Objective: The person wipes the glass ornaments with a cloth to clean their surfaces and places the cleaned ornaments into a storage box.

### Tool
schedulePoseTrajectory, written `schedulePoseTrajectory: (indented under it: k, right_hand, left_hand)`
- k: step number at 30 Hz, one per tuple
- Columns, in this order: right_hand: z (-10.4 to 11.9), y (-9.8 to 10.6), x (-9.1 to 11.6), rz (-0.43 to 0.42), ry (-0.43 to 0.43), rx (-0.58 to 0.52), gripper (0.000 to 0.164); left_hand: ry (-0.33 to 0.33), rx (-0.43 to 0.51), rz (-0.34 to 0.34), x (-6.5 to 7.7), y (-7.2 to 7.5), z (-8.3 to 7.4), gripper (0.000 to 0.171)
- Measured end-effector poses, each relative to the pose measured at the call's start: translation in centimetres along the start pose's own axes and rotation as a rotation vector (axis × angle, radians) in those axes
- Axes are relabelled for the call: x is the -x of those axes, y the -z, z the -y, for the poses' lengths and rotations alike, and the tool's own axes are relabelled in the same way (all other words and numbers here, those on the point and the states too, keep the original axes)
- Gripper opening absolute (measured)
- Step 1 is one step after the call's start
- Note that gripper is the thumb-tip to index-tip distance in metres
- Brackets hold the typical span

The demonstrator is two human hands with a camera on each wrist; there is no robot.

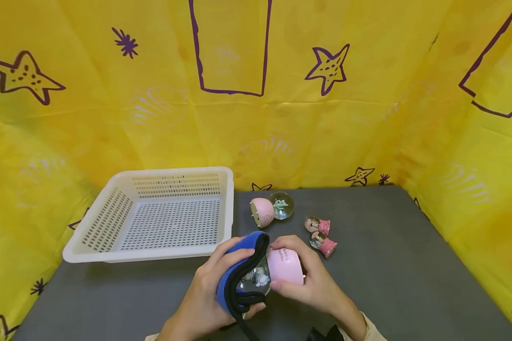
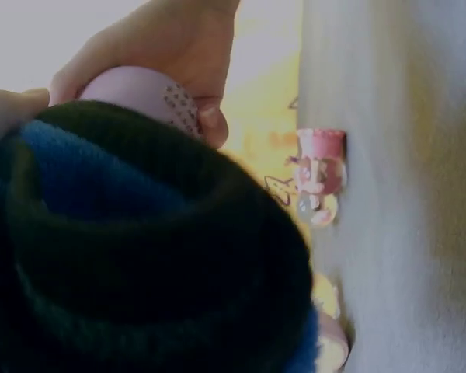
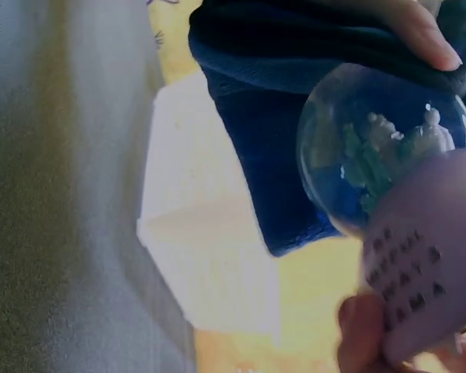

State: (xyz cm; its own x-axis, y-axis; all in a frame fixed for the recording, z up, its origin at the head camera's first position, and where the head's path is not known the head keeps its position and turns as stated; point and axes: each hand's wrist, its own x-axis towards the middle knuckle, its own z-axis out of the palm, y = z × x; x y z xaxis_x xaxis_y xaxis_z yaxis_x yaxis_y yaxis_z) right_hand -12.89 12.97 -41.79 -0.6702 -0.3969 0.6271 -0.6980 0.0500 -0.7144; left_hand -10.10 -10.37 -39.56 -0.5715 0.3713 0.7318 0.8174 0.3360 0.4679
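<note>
My right hand [image 1: 305, 272] grips the pink base of a snow globe [image 1: 285, 266], which lies sideways with its clear ball toward the left. Lettering shows on the base, and small white and green figures stand inside the ball [image 3: 388, 148]. In my left hand [image 1: 209, 289] is a blue cloth with black edging [image 1: 234, 270], folded around the ball's far end. Seen from the left wrist, the dark cloth [image 2: 163, 233] hides most of the globe, leaving part of the pink base [image 2: 132, 89] visible.
A white plastic basket [image 1: 228, 222] stands at the left on the grey table [image 1: 388, 265]. Another pink-based snow globe [image 1: 263, 211] lies on its side behind my hands. Two small snow globes with deeper pink bases [image 1: 324, 226] lie to the right. Yellow patterned cloth [image 1: 281, 128] walls the table.
</note>
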Motion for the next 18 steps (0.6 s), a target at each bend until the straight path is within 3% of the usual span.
schedulePoseTrajectory:
  k: [3,6,12,18]
  right_hand:
    - [-0.2,-0.1,-0.2,-0.037,0.175,0.096,0.055]
    - [0.0,-0.2,-0.3,-0.066,0.261,0.167,0.052]
    - [0.9,-0.4,-0.7,-0.052,0.414,0.251,0.047]
    - [1.4,-0.3,-1.1,0.0,0.585,0.334,0.048]
  left_hand:
    - [0.064,0.064,0.022,0.0,0.0,0.0,0.085]
    - [0.149,0.161,0.067,0.1,0.3,0.1,0.084]
    - [0.373,0.486,0.237,0.1,1.4,0.6,0.079]
    - [0.443,0.7,0.359,0.0,2.2,1.1,0.067]
